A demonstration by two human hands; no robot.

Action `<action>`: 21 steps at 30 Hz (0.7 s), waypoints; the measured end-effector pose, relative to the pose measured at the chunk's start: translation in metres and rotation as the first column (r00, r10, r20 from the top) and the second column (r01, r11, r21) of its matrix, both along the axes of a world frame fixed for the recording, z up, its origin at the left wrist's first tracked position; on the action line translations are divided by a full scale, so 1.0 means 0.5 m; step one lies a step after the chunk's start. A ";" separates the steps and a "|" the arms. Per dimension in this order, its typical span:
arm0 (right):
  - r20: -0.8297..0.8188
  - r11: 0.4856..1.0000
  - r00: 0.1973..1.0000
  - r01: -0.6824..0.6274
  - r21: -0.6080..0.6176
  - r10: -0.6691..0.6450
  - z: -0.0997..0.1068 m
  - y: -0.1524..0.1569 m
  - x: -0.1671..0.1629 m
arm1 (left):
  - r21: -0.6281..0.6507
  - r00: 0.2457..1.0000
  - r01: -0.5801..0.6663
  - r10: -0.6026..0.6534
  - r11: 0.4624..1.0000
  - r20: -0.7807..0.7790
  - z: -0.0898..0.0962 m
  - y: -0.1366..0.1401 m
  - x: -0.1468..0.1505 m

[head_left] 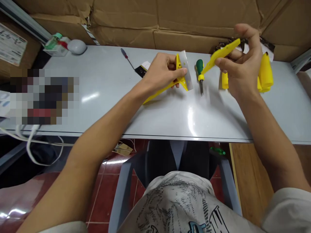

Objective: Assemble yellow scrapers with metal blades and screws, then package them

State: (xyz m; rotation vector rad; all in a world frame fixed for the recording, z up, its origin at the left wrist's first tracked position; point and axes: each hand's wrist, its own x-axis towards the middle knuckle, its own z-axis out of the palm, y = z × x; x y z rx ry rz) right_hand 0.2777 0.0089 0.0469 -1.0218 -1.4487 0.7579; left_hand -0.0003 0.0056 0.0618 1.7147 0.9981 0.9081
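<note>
My left hand (167, 69) is closed around a yellow plastic scraper (155, 94), its long handle slanting down to the left. A flat metal blade (186, 71) lies across the scraper's head, with my thumb pressed on it. Raised over the table's right part, my right hand (247, 61) pinches a long flat yellow plastic piece (222, 54) between thumb and fingers. Between the two hands lies a screwdriver (200, 69) with a green handle and a yellow collar, its tip toward me. The far tip of the yellow piece overlaps the screwdriver in view; I cannot tell whether they touch.
Several yellow handles (266, 72) lie behind my right hand, near dark metal parts (267, 45). Another thin screwdriver (124, 53) and a black packet (141, 70) lie left of centre. Cardboard (126, 19) walls the back of the white table (165, 119). White cables (30, 145) hang at left.
</note>
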 end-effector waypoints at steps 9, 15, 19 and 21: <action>-0.019 0.995 0.995 -0.099 -0.030 0.098 -0.044 -0.005 -0.056 | 0.117 0.995 0.038 -0.049 0.992 0.087 -0.030 0.010 0.017; 0.132 0.983 0.988 0.061 0.175 -0.085 -0.018 -0.056 -0.061 | 0.167 0.996 0.028 -0.041 0.986 0.073 -0.022 0.005 0.020; 0.150 0.976 0.987 0.023 0.218 -0.057 -0.019 -0.061 -0.059 | 0.192 0.996 0.014 -0.032 0.981 0.088 -0.038 0.020 0.024; 0.164 0.979 0.986 -0.015 0.202 -0.019 -0.031 -0.052 -0.058 | 0.196 0.995 0.008 -0.027 0.981 0.094 -0.042 0.026 0.024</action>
